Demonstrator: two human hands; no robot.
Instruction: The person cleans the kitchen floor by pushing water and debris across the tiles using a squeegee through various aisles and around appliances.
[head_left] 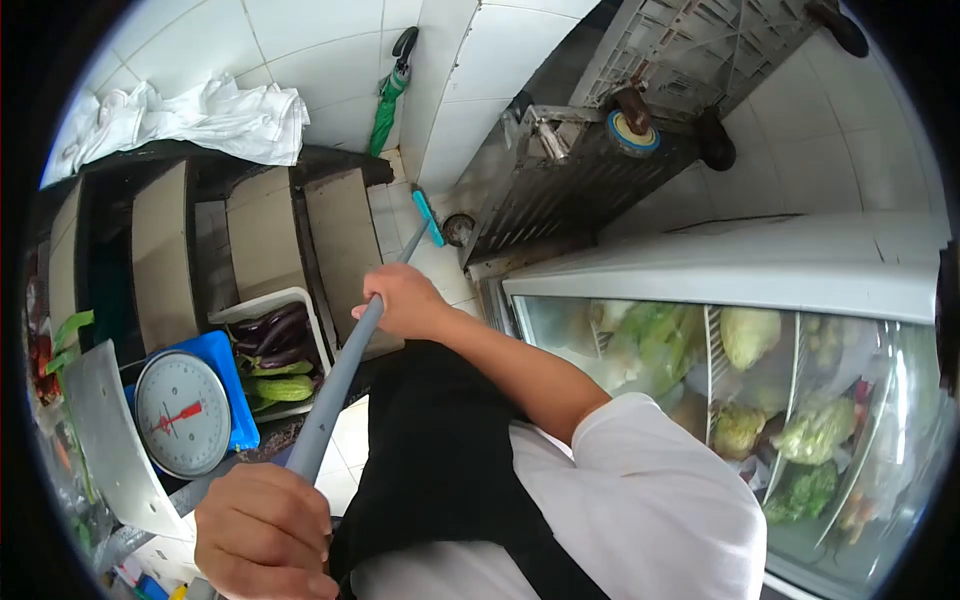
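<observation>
A floor squeegee with a grey pole [345, 385] and a narrow turquoise head [427, 217] slants across the view. My right hand [400, 300] is closed round the middle of the pole, with the arm stretched forward. Lower down, near the body, my left hand [265, 535] is wrapped round the pole's near end. The head rests on the tiled floor [400, 205], close beside a round floor drain [459, 230]. Its underside is hidden.
On the left stand a dial scale [183, 413] and a white crate [325, 340] of eggplants and green gourds, beside slatted shelving [262, 235]. To the right is a glass-fronted fridge [720, 310] with vegetables. An upended trolley [600, 150] and a green umbrella [388, 105] lean beyond.
</observation>
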